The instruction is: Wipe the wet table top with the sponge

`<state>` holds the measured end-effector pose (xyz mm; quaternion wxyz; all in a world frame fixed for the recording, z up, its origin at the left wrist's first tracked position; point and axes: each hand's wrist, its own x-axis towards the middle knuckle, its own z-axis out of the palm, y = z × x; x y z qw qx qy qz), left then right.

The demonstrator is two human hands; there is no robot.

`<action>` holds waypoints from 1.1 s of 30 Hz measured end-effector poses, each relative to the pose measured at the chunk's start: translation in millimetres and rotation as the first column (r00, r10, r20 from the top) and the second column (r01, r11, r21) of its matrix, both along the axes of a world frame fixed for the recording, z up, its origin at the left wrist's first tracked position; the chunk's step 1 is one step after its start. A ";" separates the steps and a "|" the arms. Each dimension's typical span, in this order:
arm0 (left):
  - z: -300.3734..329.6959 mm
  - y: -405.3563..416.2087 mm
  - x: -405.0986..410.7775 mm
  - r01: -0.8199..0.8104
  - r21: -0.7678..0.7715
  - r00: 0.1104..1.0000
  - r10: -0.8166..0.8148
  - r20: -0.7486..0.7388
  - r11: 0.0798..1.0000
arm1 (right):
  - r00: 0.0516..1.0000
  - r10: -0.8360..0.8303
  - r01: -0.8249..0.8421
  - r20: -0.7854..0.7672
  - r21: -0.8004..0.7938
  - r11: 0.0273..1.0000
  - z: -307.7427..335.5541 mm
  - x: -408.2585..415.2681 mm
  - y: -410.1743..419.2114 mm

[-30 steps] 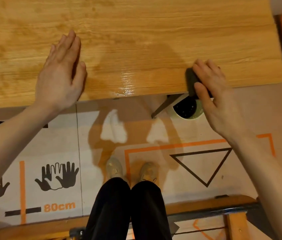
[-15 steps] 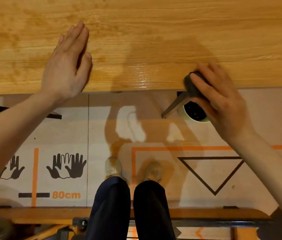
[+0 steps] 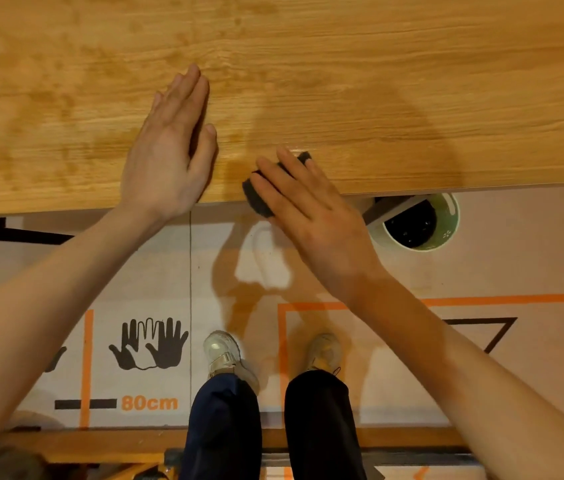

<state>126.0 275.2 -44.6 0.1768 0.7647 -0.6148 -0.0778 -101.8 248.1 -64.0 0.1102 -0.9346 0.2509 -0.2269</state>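
The wooden table top (image 3: 343,64) fills the upper half of the head view, with darker damp blotches across its left part. A dark grey sponge (image 3: 256,202) sits at the table's front edge near the middle and partly overhangs it. My right hand (image 3: 315,216) holds the sponge, with its fingers laid over the top and pressing it to the wood; the thumb is hidden. My left hand (image 3: 169,150) lies flat on the table just left of the sponge, fingers straight and together, holding nothing.
A green round container (image 3: 452,216) with a dark inside stands on the floor under the table's front edge at the right, beside a grey table leg (image 3: 391,209). My feet stand on a floor mat with orange lines and hand prints. A wooden bar crosses behind my legs.
My right hand has slid the sponge left along the front edge, from above the green container toward my left hand. The left hand stays flat on the table.
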 end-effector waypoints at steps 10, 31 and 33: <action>3.0 7.1 20.7 0.055 -0.019 0.993 -0.057 -0.100 0.998 | 0.977 -0.168 0.167 0.132 0.017 0.986 -9.3 25.7 21.9; -3.7 62.3 144.4 -0.042 -0.013 0.998 0.041 -0.043 0.999 | 0.987 -0.129 0.121 0.096 0.084 0.989 -2.8 137.8 71.8; -3.7 62.3 144.8 -0.031 -0.019 0.998 0.030 -0.048 0.999 | 0.995 -0.066 0.060 0.071 0.081 0.995 2.1 168.2 81.7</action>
